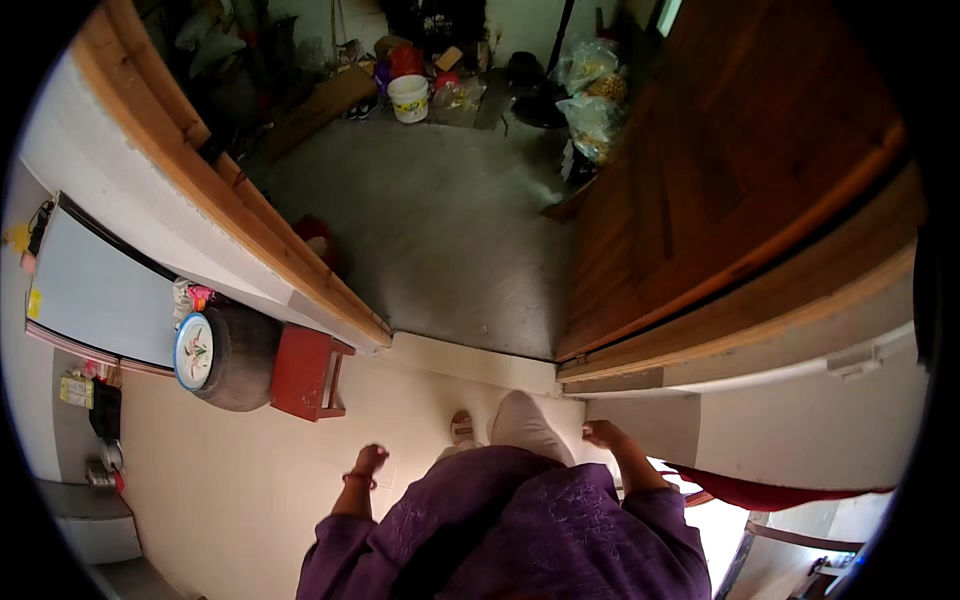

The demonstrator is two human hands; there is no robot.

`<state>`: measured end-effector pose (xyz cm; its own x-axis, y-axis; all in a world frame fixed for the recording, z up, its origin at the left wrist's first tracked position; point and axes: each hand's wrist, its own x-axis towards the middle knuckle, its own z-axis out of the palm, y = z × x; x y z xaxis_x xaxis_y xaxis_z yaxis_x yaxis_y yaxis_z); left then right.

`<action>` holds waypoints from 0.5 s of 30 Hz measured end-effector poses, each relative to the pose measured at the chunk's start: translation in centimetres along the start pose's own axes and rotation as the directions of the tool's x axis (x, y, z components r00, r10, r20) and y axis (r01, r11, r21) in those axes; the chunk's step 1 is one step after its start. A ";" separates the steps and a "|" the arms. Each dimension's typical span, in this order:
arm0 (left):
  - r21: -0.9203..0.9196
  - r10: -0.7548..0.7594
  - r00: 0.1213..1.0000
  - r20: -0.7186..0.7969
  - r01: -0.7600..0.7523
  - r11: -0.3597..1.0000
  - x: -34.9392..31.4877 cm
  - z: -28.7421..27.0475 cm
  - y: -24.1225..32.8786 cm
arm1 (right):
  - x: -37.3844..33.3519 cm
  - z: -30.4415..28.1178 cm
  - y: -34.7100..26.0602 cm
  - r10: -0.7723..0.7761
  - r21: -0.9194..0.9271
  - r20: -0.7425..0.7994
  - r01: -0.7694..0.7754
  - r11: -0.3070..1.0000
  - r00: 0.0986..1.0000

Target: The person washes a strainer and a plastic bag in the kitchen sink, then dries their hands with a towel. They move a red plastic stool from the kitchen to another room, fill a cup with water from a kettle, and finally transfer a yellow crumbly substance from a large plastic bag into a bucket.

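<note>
My left hand [371, 458] hangs beside my body over the pale floor, a red bracelet [360, 479] round its wrist. Its fingers are loosely curled, and I see nothing in them. On the other side, my right hand [602, 433] is held out low near the wall by the doorway. Its fingers are curled too, with no object showing. Both hands are apart from everything around them. Between them, my light trouser leg [525, 425] is forward near the doorsill [470, 355], and a sandalled foot [461, 426] shows behind it.
A brown wooden door [730, 190] stands open on the right. Left of the doorway are a red stool [302, 372], a dark round vat [245, 358] and a white basin [195, 352] with a blue rim. Inside the dim room, a white bucket [409, 100] and plastic bags [592, 125] line the far side.
</note>
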<state>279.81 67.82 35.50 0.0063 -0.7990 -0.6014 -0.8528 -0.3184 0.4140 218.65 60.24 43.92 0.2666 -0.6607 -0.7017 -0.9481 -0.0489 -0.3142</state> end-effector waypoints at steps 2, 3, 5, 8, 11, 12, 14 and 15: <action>0.084 0.067 0.997 -0.033 -0.064 0.994 4.4 -5.6 4.1 | 1.6 -0.4 0.1 0.117 0.030 -0.078 -0.115 0.993 0.990; 0.010 0.001 0.999 -0.032 -0.001 1.000 5.8 -8.1 7.6 | 2.4 -0.5 0.1 0.122 0.048 -0.024 -0.121 0.992 0.992; -0.131 0.041 0.999 0.008 -0.040 0.991 11.1 -10.2 11.1 | 4.7 -1.2 0.9 0.130 0.085 0.068 -0.135 0.987 0.989; -0.415 0.081 0.990 0.111 -0.028 0.909 17.7 -14.2 19.3 | 11.2 -0.2 4.1 0.085 0.228 0.271 -0.149 0.962 0.959; -0.573 0.213 0.964 0.160 -0.085 0.815 24.7 -17.3 25.0 | 18.9 -1.2 7.7 0.148 0.408 -0.014 -0.130 0.904 0.989; -0.426 0.361 0.931 0.058 -0.304 0.852 27.8 -16.5 22.5 | 22.9 -3.5 7.5 0.163 0.415 -0.177 -0.077 0.906 0.971; -0.472 0.414 0.910 0.011 -0.360 0.805 30.8 -17.0 21.7 | 27.7 -6.9 7.7 0.250 0.451 -0.472 -0.013 0.893 0.846; -0.608 0.123 0.989 0.083 -0.048 0.792 31.6 -18.5 23.2 | 29.5 -9.5 9.1 0.385 0.695 -0.238 -0.121 0.709 0.892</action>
<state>269.88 25.72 38.76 -0.1421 -0.7870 -0.6004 -0.3585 -0.5245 0.7723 216.28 33.21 26.46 -0.1687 -0.7859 -0.5949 -0.5838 0.5659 -0.5821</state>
